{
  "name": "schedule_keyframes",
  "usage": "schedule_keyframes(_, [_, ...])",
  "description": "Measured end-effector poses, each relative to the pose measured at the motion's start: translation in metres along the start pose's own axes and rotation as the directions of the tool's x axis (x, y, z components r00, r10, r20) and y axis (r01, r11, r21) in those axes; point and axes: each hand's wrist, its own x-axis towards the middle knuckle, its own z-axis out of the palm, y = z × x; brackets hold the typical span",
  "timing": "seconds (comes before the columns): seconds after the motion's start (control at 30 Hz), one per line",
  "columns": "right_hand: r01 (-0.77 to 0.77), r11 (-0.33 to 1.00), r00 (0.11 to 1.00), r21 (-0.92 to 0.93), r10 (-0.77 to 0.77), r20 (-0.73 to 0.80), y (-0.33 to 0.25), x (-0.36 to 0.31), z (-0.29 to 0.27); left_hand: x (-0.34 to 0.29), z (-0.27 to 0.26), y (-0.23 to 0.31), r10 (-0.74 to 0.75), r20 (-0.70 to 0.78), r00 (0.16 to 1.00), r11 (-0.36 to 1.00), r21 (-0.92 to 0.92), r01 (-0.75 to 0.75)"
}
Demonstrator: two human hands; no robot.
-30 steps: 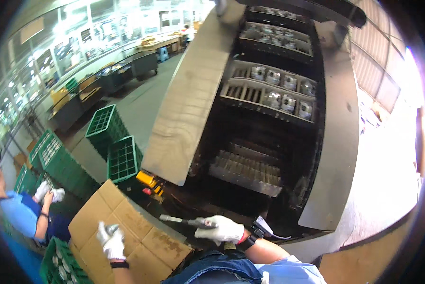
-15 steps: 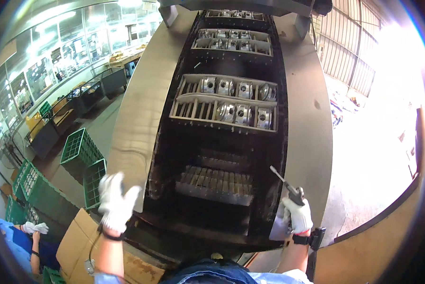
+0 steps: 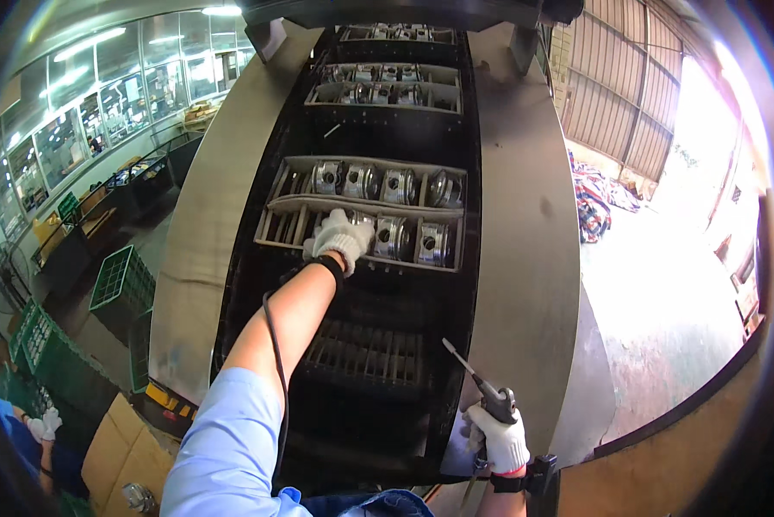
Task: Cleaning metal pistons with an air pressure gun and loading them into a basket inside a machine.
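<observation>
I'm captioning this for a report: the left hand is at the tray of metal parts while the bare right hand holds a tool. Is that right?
Not quite: the head view shows a white glove on the right hand holding the tool. The left hand is indeed at the tray of metal parts.

Person's left arm (image 3: 292, 323) stretched well forward, angled rightward, light-blue sleeve (image 3: 227, 431) ending near the elbow. White-gloved left hand (image 3: 339, 235) back up, fingers bent, tips hidden; dark band (image 3: 330, 265) at wrist. Right forearm (image 3: 500, 504) lower, nearer the body; gloved right hand (image 3: 500, 439) curled in a grip, wrist banded too.
</observation>
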Motion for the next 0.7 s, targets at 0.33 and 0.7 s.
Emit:
schedule_keyframes(0.33, [-0.126, 0.957, 0.971, 0.261, 0.066, 0.229, -0.039, -0.024, 0.024, -0.088, -0.028, -0.075, 0.252, 0.111, 0.961, 0.062, -0.993, 0.098])
schedule_keyframes(0.7, [-0.043, 0.994, 0.847, -0.096, 0.087, 0.525, -0.055, -0.056, 0.130, -0.162, -0.050, -0.167, 0.196, 0.049, 0.979, 0.020, -0.999, 0.046])
